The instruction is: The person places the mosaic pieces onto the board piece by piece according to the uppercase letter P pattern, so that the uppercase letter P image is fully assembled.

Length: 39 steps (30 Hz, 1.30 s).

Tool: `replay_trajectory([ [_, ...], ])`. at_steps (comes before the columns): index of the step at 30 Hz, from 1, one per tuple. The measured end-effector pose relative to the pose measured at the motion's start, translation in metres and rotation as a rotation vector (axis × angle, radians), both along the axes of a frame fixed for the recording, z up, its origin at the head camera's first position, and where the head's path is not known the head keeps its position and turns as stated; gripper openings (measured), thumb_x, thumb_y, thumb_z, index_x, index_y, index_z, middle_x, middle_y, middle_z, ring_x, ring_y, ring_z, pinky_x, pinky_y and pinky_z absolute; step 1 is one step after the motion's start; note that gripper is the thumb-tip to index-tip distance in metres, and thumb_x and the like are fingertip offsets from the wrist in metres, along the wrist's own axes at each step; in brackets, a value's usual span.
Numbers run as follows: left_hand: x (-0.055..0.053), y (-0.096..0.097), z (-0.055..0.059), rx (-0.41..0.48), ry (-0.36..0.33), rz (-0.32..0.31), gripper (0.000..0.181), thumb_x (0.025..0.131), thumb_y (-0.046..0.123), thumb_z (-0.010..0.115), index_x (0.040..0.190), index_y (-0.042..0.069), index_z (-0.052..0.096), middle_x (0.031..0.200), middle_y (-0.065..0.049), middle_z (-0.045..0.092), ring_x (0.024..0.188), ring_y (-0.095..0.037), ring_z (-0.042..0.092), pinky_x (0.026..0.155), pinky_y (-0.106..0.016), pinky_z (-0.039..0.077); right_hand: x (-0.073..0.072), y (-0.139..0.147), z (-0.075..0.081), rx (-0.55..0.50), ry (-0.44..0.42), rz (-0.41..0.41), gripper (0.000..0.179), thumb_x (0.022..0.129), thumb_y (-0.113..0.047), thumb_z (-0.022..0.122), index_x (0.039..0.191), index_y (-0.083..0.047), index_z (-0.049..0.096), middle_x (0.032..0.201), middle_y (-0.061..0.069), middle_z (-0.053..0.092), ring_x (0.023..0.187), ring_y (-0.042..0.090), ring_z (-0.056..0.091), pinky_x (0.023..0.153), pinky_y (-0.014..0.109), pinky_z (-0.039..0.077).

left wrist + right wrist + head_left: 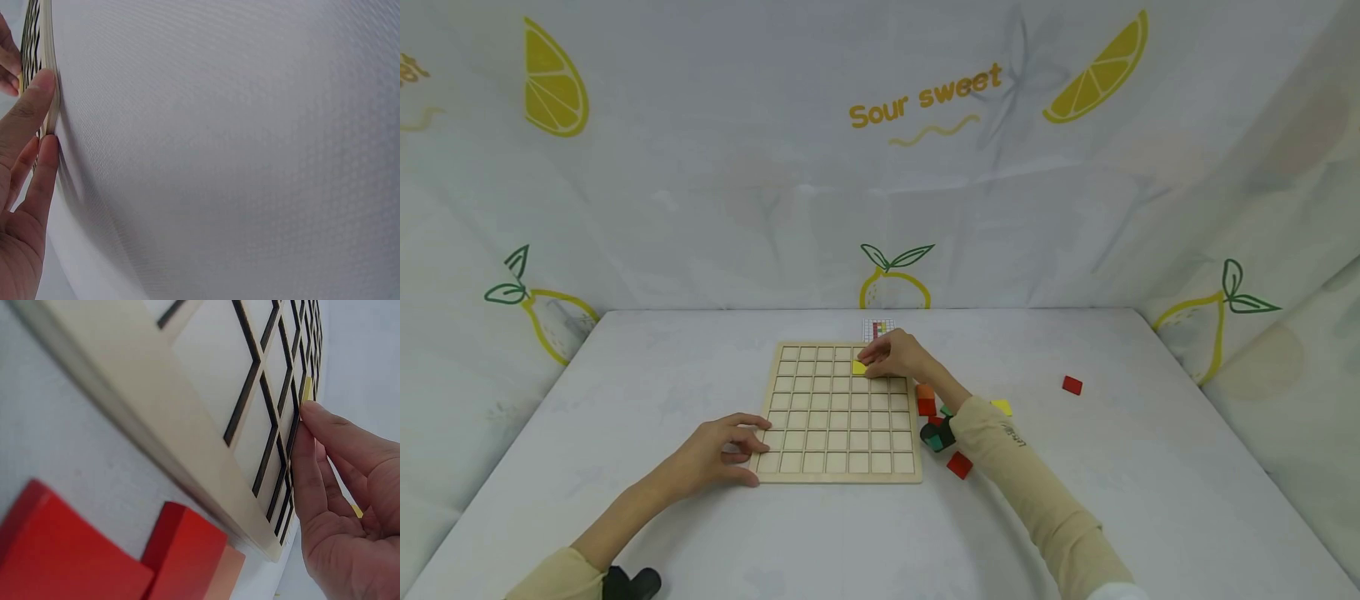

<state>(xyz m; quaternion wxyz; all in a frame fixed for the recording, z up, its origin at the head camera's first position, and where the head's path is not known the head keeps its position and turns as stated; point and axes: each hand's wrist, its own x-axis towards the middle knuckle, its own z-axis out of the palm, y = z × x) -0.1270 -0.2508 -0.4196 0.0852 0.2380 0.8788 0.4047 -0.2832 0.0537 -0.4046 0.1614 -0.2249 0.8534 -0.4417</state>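
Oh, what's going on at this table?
A person's right hand pinches a small yellow tile at the far part of a square, pale wooden grid board. The left hand touches the board's left side. Loose red tiles lie to the right, some near the board, one farther off.

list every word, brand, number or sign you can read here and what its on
"Sour sweet": orange lettering on the white printed cloth
"et": orange word ending, cut off by the head view's left edge, also on cloth
Right sleeve: small dark print, too small to read
Small gridded card beyond the wooden board: coloured squares, no readable text
Wrist views: none
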Motion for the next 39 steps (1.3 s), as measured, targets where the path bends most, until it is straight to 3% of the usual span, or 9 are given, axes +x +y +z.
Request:
replay_trajectory([
  [5, 0.0, 0.0, 0.0, -0.001, -0.009, 0.002, 0.026, 0.069, 0.01, 0.084, 0.091, 0.006, 0.069, 0.125, -0.019, 0.056, 0.099, -0.024, 0.064, 0.081, -0.021, 0.056, 0.001, 0.003, 0.0, -0.022, -0.001, 0.002, 0.027, 0.081, 0.0, 0.074, 0.107, 0.005, 0.069, 0.103, 0.015, 0.07, 0.091, 0.022, 0.067, 0.082, 0.03, 0.056],
  [13, 0.001, 0.0, 0.0, 0.013, -0.002, 0.001, 0.025, 0.069, 0.01, 0.084, 0.09, 0.006, 0.07, 0.126, -0.019, 0.056, 0.102, -0.026, 0.063, 0.082, -0.021, 0.056, 0.001, 0.032, 0.004, -0.086, -0.086, 0.007, 0.034, 0.086, -0.004, 0.07, 0.119, 0.003, 0.063, 0.114, 0.016, 0.066, 0.097, 0.023, 0.063, 0.086, 0.03, 0.055],
  [25, 0.002, -0.002, 0.0, 0.038, -0.001, -0.006, 0.024, 0.07, 0.011, 0.083, 0.089, 0.006, 0.07, 0.126, -0.02, 0.055, 0.102, -0.025, 0.064, 0.083, -0.024, 0.056, 0.025, 0.097, 0.011, -0.119, -0.207, -0.008, 0.041, 0.092, -0.007, 0.064, 0.13, 0.002, 0.054, 0.128, 0.02, 0.055, 0.104, 0.026, 0.061, 0.088, 0.035, 0.056],
  [39, -0.001, -0.004, -0.007, 0.04, 0.002, 0.0, 0.025, 0.07, 0.012, 0.084, 0.09, 0.008, 0.07, 0.126, -0.019, 0.055, 0.102, -0.023, 0.063, 0.082, -0.023, 0.056, 0.03, 0.097, 0.002, -0.164, -0.296, 0.002, 0.038, 0.093, -0.004, 0.062, 0.128, 0.007, 0.053, 0.126, 0.023, 0.054, 0.099, 0.026, 0.062, 0.087, 0.037, 0.056],
])
